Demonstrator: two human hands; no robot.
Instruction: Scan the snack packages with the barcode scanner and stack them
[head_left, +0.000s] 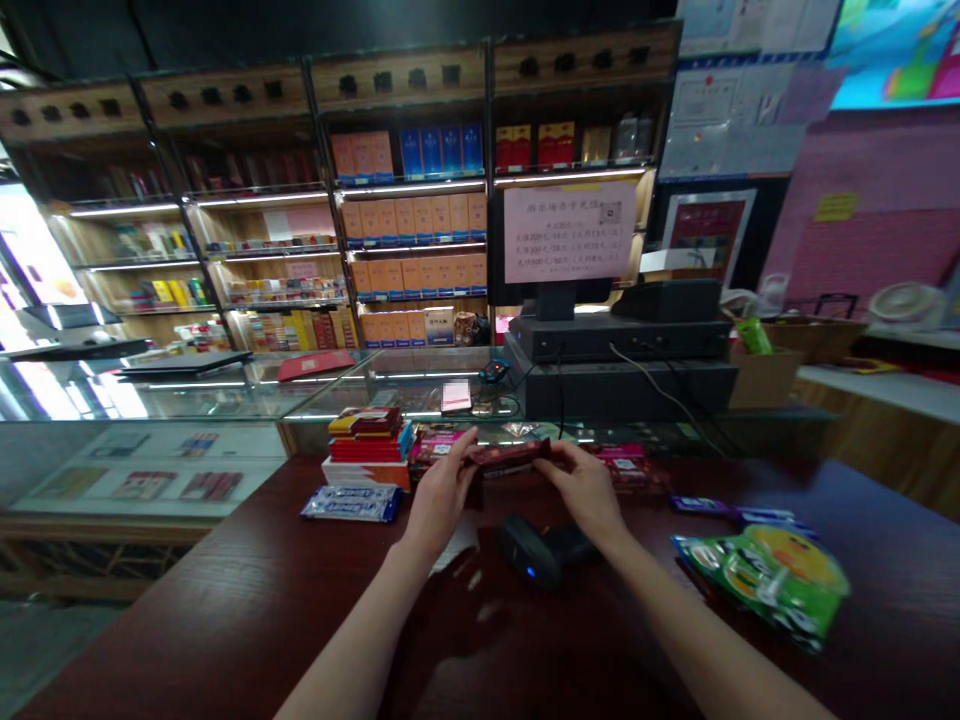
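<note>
Between my two hands is a dark red snack packet [510, 456], held up by its ends over the table. My left hand [441, 492] is closed on its left end, and my right hand [585, 486] pinches the right end. Below them a black barcode scanner [531, 548] with a lit blue spot lies on the brown table. Pink-and-dark packets [626, 462] lie behind my right hand, with a similar pink packet [433, 447] behind the left one. A stack of small boxes [367, 448] stands to the left, with blue-and-silver wrapped bars [352, 502] in front of it.
At the right lie a green snack bag [772, 575] and purple wrapped bars [701, 505]. A glass counter [390, 385] runs behind the table, bearing a dark cash register [622, 345] and a monitor covered by a paper sign [568, 232]. Shelves of boxes [416, 220] line the wall.
</note>
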